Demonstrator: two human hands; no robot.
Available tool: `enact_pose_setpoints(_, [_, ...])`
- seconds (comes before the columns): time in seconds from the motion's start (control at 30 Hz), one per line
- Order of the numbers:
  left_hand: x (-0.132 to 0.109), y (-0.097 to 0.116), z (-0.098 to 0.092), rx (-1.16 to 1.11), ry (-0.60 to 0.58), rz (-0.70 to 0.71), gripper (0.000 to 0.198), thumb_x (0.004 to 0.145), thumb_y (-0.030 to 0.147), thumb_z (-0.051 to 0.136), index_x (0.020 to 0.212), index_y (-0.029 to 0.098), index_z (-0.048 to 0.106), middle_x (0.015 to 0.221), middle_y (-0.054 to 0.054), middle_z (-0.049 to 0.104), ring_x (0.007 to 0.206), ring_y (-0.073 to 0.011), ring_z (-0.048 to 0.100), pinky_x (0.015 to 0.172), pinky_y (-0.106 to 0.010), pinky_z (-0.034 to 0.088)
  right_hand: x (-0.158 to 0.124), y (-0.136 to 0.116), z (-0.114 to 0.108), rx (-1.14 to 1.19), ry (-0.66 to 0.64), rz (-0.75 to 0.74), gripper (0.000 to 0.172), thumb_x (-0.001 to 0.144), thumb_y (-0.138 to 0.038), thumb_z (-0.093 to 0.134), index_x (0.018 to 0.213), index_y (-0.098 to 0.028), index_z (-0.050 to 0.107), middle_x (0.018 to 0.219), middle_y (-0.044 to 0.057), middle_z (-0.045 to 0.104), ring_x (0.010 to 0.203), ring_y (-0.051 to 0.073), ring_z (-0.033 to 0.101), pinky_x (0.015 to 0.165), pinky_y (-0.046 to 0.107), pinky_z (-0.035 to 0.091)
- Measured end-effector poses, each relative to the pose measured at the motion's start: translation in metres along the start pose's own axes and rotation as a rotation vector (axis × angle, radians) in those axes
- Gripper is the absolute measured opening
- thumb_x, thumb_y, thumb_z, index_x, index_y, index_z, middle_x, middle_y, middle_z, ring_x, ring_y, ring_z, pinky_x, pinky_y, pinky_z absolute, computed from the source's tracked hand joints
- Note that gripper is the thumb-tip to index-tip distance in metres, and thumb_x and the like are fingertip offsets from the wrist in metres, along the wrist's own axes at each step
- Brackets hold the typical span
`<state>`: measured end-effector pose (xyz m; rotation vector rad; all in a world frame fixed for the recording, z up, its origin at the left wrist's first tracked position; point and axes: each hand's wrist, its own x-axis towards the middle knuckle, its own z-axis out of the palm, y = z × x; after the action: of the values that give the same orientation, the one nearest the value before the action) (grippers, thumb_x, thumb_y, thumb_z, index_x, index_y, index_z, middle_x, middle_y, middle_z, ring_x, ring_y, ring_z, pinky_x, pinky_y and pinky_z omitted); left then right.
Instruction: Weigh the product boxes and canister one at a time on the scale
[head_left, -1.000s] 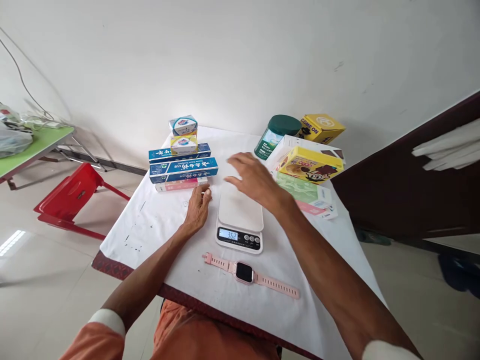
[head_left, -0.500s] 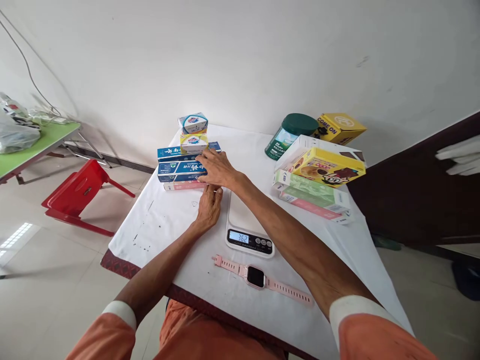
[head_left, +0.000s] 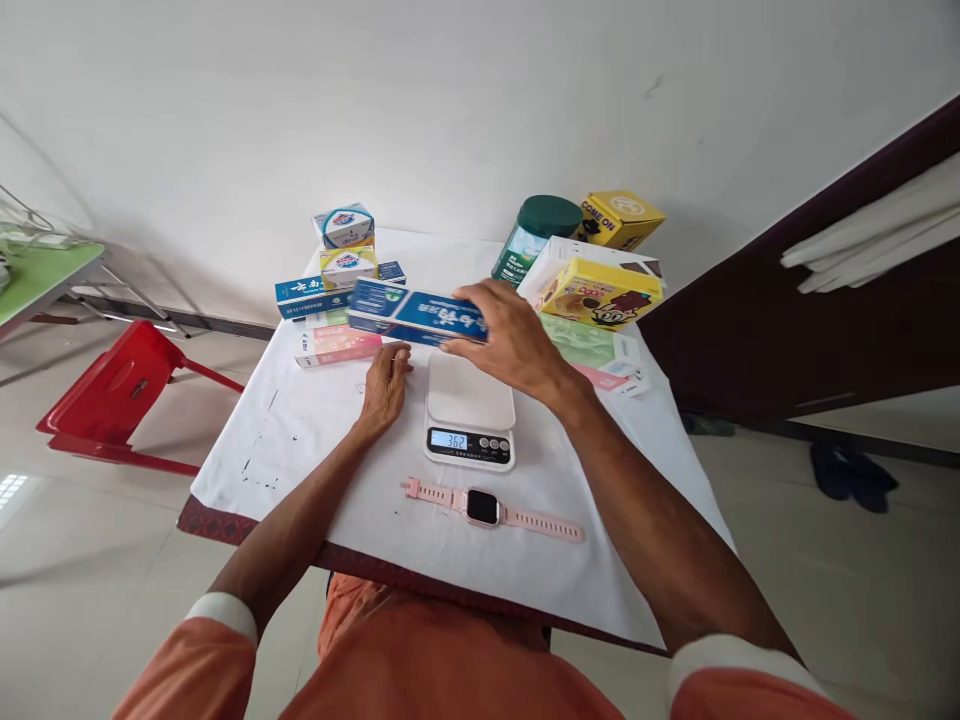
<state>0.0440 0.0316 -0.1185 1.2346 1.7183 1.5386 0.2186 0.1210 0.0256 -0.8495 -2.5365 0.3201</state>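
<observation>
My right hand [head_left: 510,340] grips one end of a long blue toothpaste box [head_left: 409,312] and holds it in the air just behind a white kitchen scale [head_left: 470,405], whose display reads 362. On the table to the left of the scale my left hand [head_left: 384,385] rests palm down, fingers loosely curled, holding nothing. A pink smartwatch [head_left: 487,507] lies flat in front of the scale. Behind my left hand lie a pink toothpaste box [head_left: 330,345] and another blue one [head_left: 300,296].
Two small soap boxes [head_left: 345,245] are stacked at the back left of the white-covered table [head_left: 420,545]. At the back right stand a green-lidded can [head_left: 534,238], yellow boxes [head_left: 600,290] and flat green and pink boxes [head_left: 600,355]. A red stool [head_left: 120,395] lies on the floor at left.
My right hand reached left to the stacked toothpaste boxes, closed on the blue one and lifted it rightward toward the scale. My left hand stayed on the table.
</observation>
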Motion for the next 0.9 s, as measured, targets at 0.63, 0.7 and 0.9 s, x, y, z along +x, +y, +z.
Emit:
enact_pose_setpoints(0.63, [0.012, -0.014, -0.009, -0.269, 0.025, -0.074, 0.055, 0.102, 0.069, 0.059, 0.114, 0.017, 0.072, 0.105, -0.013, 0.076, 0.088, -0.0222, 0.074, 0.08, -0.035, 0.06, -0.106, 0.038, 0.003, 0.137, 0.234, 0.18, 0.049, 0.09, -0.055, 0.078, 0.126, -0.023, 0.071, 0.128, 0.014, 0.075, 0.122, 0.036, 0.067, 0.107, 0.055, 0.055])
enact_pose_setpoints(0.7, [0.011, -0.013, -0.009, -0.266, 0.01, -0.07, 0.056, 0.102, 0.069, 0.059, 0.115, 0.016, 0.072, 0.106, -0.013, 0.077, 0.089, -0.0223, 0.074, 0.081, -0.035, 0.06, -0.114, 0.036, -0.006, 0.186, 0.398, 0.258, 0.036, 0.096, -0.059, 0.07, 0.109, -0.025, 0.073, 0.113, 0.01, 0.078, 0.109, 0.03, 0.072, 0.098, 0.048, 0.059])
enact_pose_setpoints(0.9, [0.009, -0.01, -0.009, -0.218, -0.018, -0.024, 0.06, 0.102, 0.073, 0.057, 0.117, 0.017, 0.073, 0.104, -0.012, 0.079, 0.093, -0.024, 0.075, 0.084, -0.037, 0.061, -0.146, 0.047, 0.0, 0.308, 0.619, 0.524, 0.046, 0.101, -0.066, 0.057, 0.079, -0.025, 0.063, 0.074, 0.001, 0.07, 0.071, 0.021, 0.067, 0.072, 0.037, 0.056])
